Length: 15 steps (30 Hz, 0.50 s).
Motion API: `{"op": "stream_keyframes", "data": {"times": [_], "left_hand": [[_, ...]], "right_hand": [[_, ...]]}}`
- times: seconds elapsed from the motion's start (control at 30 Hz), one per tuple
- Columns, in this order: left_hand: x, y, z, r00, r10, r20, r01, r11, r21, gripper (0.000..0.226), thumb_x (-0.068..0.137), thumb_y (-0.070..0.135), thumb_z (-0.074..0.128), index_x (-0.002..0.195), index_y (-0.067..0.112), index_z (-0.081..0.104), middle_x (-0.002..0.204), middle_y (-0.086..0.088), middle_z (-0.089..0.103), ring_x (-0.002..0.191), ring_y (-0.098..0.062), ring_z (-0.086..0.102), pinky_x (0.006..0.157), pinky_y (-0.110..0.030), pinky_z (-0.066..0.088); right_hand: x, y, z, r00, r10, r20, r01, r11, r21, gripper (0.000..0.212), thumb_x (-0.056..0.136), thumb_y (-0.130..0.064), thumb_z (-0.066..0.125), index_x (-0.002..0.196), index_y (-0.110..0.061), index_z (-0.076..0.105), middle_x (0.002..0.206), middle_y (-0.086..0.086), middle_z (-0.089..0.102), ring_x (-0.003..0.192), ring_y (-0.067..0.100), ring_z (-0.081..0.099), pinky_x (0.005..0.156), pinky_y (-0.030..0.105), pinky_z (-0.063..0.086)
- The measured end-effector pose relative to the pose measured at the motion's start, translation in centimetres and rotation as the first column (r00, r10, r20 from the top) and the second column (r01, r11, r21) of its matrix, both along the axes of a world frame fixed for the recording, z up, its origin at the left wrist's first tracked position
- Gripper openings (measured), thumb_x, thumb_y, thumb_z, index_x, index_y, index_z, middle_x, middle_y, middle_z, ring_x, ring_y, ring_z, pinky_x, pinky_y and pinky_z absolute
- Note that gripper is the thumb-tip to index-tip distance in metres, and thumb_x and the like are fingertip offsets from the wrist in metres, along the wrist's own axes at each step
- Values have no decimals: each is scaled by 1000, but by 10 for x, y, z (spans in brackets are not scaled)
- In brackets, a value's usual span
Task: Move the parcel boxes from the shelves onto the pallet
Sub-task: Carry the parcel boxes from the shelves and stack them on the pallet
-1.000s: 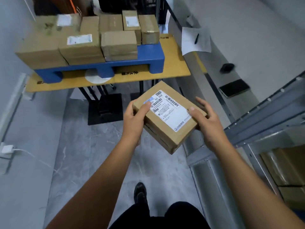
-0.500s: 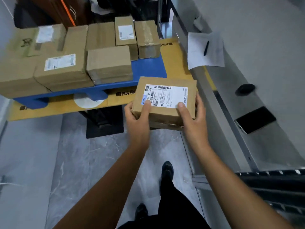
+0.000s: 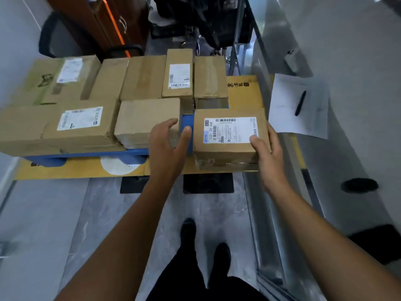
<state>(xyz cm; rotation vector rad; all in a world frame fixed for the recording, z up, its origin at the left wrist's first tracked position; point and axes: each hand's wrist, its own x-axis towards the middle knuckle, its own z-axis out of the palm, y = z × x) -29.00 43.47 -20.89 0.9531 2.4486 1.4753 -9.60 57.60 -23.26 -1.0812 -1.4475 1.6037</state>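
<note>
Parcel box (image 3: 230,135), seemingly on pallet's (image 3: 185,119) front right, beside other boxes (image 3: 147,122)

The floor (image 3: 65,213) is grey and looks like stone, with pale streaks. A yellow counter (image 3: 243,92) stands on black feet in the middle. On the right runs a long grey metal shelf (image 3: 358,61). A white sheet of paper (image 3: 286,105) lies on it, with a black pen (image 3: 300,103) on top. A brown cupboard (image 3: 86,22) and a black chair (image 3: 56,38) stand at the back. The left wall (image 3: 15,40) is pale grey.
</note>
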Motion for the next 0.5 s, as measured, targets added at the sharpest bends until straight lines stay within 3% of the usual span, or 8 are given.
{"op": "stream_keyframes", "data": {"times": [0.1,0.3,0.4,0.5], "left_hand": [[-35,24,-5,993,-62,-101,49,991,-125,68,95,65,49,140,15,58,136,-4,61,128,-18,51,112,-44,41],[-79,59,-17,961,-200,-190,133,939,-318,67,94,66,44,132,12,59,124,-8,62,117,-28,53,102,-47,43],[-81,65,-30,958,-223,-182,124,890,-438,76,95,70,42,140,11,57,141,-11,58,135,-34,47,115,-50,34],[-73,64,-38,951,-194,-240,73,897,-436,79,94,68,49,145,7,57,151,-18,53,146,-42,40,123,-54,26]], "right_hand": [[-28,22,-11,1000,23,15,-23,1000,7,60,103,-26,65,158,-31,43,143,-8,62,112,-4,67,79,13,55],[-80,51,-35,998,58,32,-57,998,-33,68,98,-35,69,160,-33,41,150,-5,58,128,7,62,95,23,56],[-98,57,-45,998,53,42,-51,997,-50,70,96,-36,68,160,-31,40,151,-4,57,132,11,61,101,29,56],[-106,57,-53,997,22,68,-18,998,-58,64,98,-34,67,158,-33,43,144,-11,64,127,8,64,94,23,55]]}}
